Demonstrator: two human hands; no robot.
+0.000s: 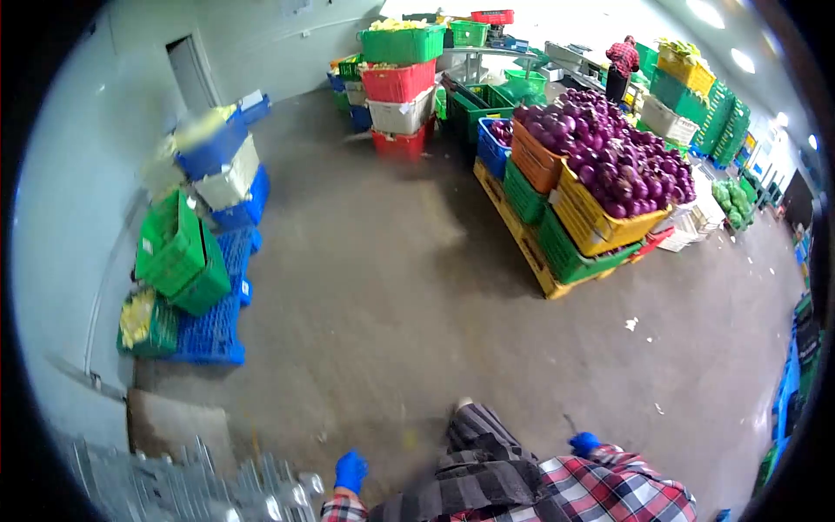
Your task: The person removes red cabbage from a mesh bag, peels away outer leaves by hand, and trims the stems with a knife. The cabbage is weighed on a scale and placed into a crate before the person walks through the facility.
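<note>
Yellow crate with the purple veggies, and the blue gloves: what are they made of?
The yellow crate looks like hard moulded plastic: it has a bright, even colour and slotted sides. The blue gloves, on the left hand and right hand, look like thin rubber or nitrile, smooth and snug, but they are too small to be sure.

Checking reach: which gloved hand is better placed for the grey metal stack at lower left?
Probably left: the left hand hangs beside the metal stack, while the right hand is on the opposite side, farther off.
</note>
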